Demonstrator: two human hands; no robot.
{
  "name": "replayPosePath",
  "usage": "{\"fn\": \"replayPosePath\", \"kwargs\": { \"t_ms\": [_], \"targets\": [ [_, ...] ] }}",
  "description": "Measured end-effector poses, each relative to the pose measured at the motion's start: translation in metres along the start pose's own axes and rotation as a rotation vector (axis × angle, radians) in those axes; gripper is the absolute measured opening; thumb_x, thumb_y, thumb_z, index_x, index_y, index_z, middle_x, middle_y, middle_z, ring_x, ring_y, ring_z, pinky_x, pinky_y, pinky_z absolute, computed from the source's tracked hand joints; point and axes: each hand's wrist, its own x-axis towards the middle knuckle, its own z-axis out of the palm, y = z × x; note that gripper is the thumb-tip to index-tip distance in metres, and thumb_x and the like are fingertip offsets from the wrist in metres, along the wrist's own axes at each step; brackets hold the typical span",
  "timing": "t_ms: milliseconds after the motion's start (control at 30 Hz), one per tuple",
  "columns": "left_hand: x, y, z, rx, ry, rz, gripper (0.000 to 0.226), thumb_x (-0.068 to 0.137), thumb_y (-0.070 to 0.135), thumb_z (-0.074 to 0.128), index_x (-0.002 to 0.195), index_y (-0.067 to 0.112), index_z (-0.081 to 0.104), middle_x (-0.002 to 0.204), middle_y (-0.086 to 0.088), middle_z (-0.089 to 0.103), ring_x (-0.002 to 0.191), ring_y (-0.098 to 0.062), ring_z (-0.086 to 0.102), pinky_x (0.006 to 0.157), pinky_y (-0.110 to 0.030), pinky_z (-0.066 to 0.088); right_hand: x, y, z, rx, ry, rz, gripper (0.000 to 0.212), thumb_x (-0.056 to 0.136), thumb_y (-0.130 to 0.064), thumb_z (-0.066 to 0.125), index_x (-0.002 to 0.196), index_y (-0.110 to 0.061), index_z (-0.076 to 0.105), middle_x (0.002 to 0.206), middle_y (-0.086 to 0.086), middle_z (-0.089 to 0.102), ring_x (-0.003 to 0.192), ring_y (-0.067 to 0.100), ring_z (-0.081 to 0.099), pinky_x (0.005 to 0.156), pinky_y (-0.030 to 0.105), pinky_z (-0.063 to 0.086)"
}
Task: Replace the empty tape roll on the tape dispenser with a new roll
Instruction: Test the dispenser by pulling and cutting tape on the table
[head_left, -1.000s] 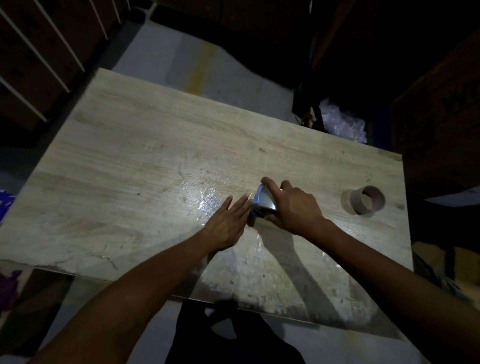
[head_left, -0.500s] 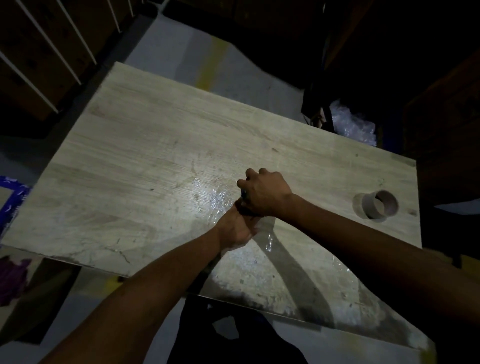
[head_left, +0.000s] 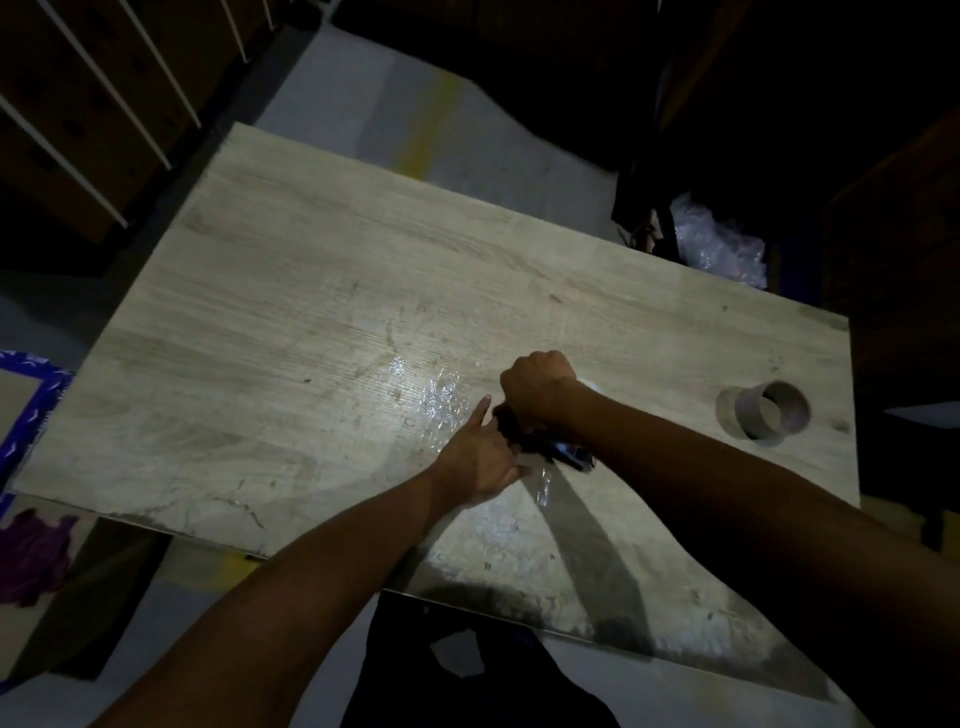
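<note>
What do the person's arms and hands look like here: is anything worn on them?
Both arms are bare as far as the picture shows: no sleeves, gloves, watch or bracelet visible. The left hand and right hand show no rings, though the dim light hides fine detail. Both forearms are slim and run in from the bottom edge.

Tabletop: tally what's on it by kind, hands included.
Hands: 2, the left hand and the right hand, both on the dispenser
Tape dispenser: 1, mostly hidden under the hands
Empty cardboard tape core: 1, apart at the table's right end
Patch of clear tape stuck to the wood: 1
Total: 5
</note>
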Motion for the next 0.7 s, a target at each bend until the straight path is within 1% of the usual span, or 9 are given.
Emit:
{"fn": "replayPosePath", "kwargs": {
  "t_ms": [67, 133, 200, 300, 400, 500, 567, 633, 700],
  "targets": [
    [0.003, -0.003, 0.007, 0.111, 0.001, 0.007, 0.064, 0.097, 0.055, 0.031, 0.143, 0.012, 0.044, 0.153, -0.015, 0.041, 0.147, -0.034, 0.025, 0.118, -0.06, 0.016, -0.007, 0.016, 0.002, 0.121, -0.044, 0.085, 0.036, 0.086, -0.038, 0.067, 0.108, -0.01, 0.066, 0.097, 0.006, 0.067, 0.092, 0.025, 0.065, 0.071, 0.033, 0.045],
    [0.005, 0.001, 0.011, 0.16, -0.053, -0.045, 0.072, 0.098, 0.058, 0.027, 0.151, 0.009, 0.028, 0.162, -0.013, 0.023, 0.151, -0.031, 0.012, 0.119, -0.058, 0.014, -0.011, 0.036, 0.01, 0.257, -0.091, 0.178, 0.043, 0.082, -0.045, 0.071, 0.107, -0.011, 0.065, 0.093, 0.007, 0.065, 0.087, 0.025, 0.065, 0.071, 0.033, 0.049],
    [0.006, 0.007, 0.006, 0.171, -0.023, -0.089, 0.074, 0.099, 0.058, 0.024, 0.154, 0.009, 0.018, 0.166, -0.011, 0.004, 0.153, -0.028, 0.001, 0.12, -0.057, 0.01, -0.016, 0.057, 0.019, 0.448, -0.168, 0.265, 0.049, 0.074, -0.049, 0.079, 0.102, -0.01, 0.068, 0.092, 0.007, 0.068, 0.085, 0.025, 0.068, 0.075, 0.035, 0.057],
    [0.004, 0.011, 0.001, 0.112, -0.007, -0.129, 0.071, 0.1, 0.054, 0.025, 0.155, 0.01, 0.014, 0.166, -0.008, -0.004, 0.153, -0.026, -0.005, 0.121, -0.056, 0.007, -0.022, 0.087, 0.039, 0.827, -0.213, 0.35, 0.05, 0.07, -0.043, 0.084, 0.098, -0.003, 0.075, 0.093, 0.012, 0.074, 0.084, 0.026, 0.073, 0.082, 0.038, 0.06],
    [0.003, 0.011, -0.001, 0.093, -0.023, -0.125, 0.07, 0.1, 0.053, 0.022, 0.155, 0.011, 0.015, 0.166, -0.007, 0.002, 0.153, -0.026, -0.004, 0.121, -0.056, 0.006, -0.037, 0.109, 0.061, 1.271, -0.134, 0.469, 0.041, 0.071, -0.03, 0.087, 0.088, 0.004, 0.075, 0.087, 0.02, 0.075, 0.079, 0.03, 0.074, 0.079, 0.043, 0.061],
    [0.005, 0.006, -0.006, 0.091, -0.07, -0.203, 0.07, 0.1, 0.052, 0.022, 0.155, 0.01, 0.016, 0.166, -0.008, 0.008, 0.153, -0.027, 0.001, 0.12, -0.056, 0.009, -0.055, 0.118, 0.081, 1.507, -0.023, 0.605, 0.038, 0.069, -0.035, 0.087, 0.084, -0.002, 0.076, 0.077, 0.01, 0.074, 0.064, 0.02, 0.068, 0.056, 0.024, 0.054],
    [0.006, 0.005, -0.012, 0.035, -0.011, -0.292, 0.063, 0.1, 0.044, 0.026, 0.151, 0.007, 0.029, 0.162, -0.012, 0.022, 0.15, -0.031, 0.016, 0.119, -0.052, 0.02, -0.063, 0.117, 0.094, 1.715, 0.021, 0.682, 0.035, 0.067, -0.033, 0.088, 0.083, -0.005, 0.076, 0.074, 0.009, 0.073, 0.059, 0.019, 0.066, 0.051, 0.023, 0.051],
    [0.006, 0.007, -0.017, -0.069, 0.172, -0.405, 0.054, 0.095, 0.034, 0.025, 0.126, 0.004, 0.056, 0.137, -0.017, 0.054, 0.13, -0.036, 0.046, 0.103, -0.045, 0.042, -0.064, 0.108, 0.107, 1.975, 0.031, 0.746, 0.035, 0.067, -0.026, 0.088, 0.088, 0.0, 0.075, 0.075, 0.012, 0.075, 0.057, 0.023, 0.069, 0.053, 0.029, 0.056],
    [0.006, 0.012, -0.02, -0.25, 0.379, -0.59, 0.037, 0.091, 0.025, 0.031, 0.094, 0.006, 0.062, 0.1, -0.014, 0.064, 0.098, -0.032, 0.059, 0.078, -0.042, 0.049, -0.062, 0.098, 0.117, 2.177, 0.065, 0.783, 0.035, 0.07, -0.018, 0.086, 0.094, 0.004, 0.074, 0.078, 0.015, 0.075, 0.056, 0.025, 0.069, 0.051, 0.032, 0.057]
  ]
}}
